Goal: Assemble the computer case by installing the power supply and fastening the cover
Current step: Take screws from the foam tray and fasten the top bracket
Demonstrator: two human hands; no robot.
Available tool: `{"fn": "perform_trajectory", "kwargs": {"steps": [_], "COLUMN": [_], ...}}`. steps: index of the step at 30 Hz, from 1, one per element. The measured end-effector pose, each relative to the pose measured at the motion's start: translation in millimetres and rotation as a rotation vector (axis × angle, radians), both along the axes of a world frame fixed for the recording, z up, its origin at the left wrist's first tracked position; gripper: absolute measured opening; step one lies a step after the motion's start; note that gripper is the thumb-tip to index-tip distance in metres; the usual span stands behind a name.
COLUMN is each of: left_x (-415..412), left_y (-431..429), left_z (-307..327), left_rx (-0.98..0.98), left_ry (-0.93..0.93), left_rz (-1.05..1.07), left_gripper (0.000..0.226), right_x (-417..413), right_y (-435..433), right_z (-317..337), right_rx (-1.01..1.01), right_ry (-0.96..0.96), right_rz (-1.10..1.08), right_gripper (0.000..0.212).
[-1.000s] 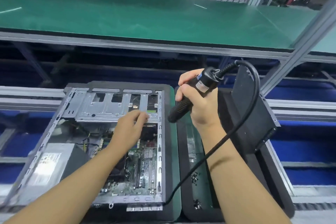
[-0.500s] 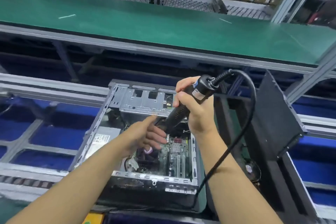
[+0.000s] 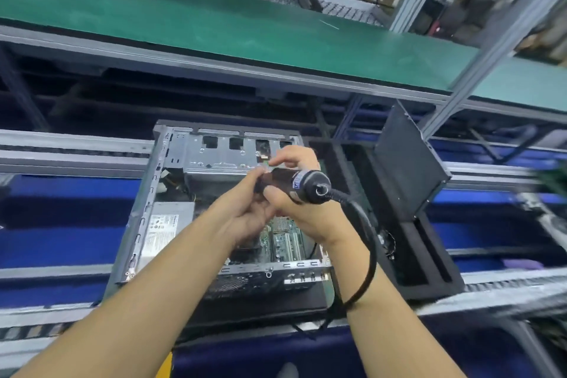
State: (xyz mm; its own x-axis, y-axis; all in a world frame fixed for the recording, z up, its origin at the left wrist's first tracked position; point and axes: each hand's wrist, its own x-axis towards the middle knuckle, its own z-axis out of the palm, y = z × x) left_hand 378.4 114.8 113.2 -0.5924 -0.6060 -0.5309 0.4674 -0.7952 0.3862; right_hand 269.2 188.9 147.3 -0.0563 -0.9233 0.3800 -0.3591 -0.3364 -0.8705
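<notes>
Left hand (image 3: 242,218) joined right hand (image 3: 299,209) on screwdriver (image 3: 294,182) | tip hidden

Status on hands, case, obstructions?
Right hand grips black corded electric screwdriver; left hand at its tip. Open grey metal computer case, cover off. Nothing blocking.

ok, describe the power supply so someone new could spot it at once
Find the open computer case lying on the conveyor, below the green shelf. Inside, along its left wall, sits the power supply: a plain grey metal box with a white printed label, unlike the green motherboard beside it.
</notes>
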Motion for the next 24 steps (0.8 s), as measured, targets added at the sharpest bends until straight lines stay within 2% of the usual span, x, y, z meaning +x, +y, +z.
{"fn": "perform_trajectory", "kwargs": {"steps": [2,3,4,8,10,11,13,16,19,22,24], "left_x": [-5.4,-8.5,-12.2,-33.9,-50.6,-60.1,-80.2,-108.9,-124.3,-122.4,-107.2], "left_y": [-2.1,-2.5,-2.7,-1.8,1.0,3.5,11.5,27.2,39.9,46.1,47.1], "left_z": [-5.7,-8.4,-9.8,-8.3,-5.3,-4.1,-2.6,-3.6,-2.0,1.6,3.1], "left_rx": [-0.039,-0.059,-0.081,-0.244,-0.360,-0.423,-0.556,-0.746,-0.836,-0.857,-0.892], "left_ry": [-0.092,-0.138,-0.174,-0.269,-0.333,-0.366,-0.422,-0.521,-0.608,-0.700,-0.765], "left_rz": [0.002,0.024,0.058,0.056,-0.008,-0.037,-0.087,-0.126,-0.125,-0.086,-0.011], "left_gripper": [0.032,0.035,0.035,0.036,0.034,0.031,0.025,0.022,0.030,0.059,0.058], "right_x": [-19.0,-30.2,-40.4,-78.9,-94.2,-100.0,-108.8,-121.3,-134.0,-139.1,-131.3], "right_y": [9.2,14.7,21.1,48.5,59.7,63.5,67.0,74.2,82.0,78.8,68.0], "right_z": [-5.8,-8.3,-9.7,-9.7,-11.3,-12.9,-17.3,-24.5,-25.6,-22.6,-21.7], "right_rx": [0.117,0.226,0.348,0.670,0.739,0.762,0.806,0.819,0.828,0.853,0.872], "right_ry": [0.162,0.168,0.094,-0.567,-0.734,-0.753,-0.657,-0.487,-0.532,-0.497,-0.448], "right_rz": [-0.026,0.005,0.068,0.263,0.340,0.332,0.211,0.083,0.143,0.276,0.386], "right_gripper": [0.047,0.051,0.054,0.045,0.049,0.052,0.055,0.047,0.044,0.044,0.054]}}
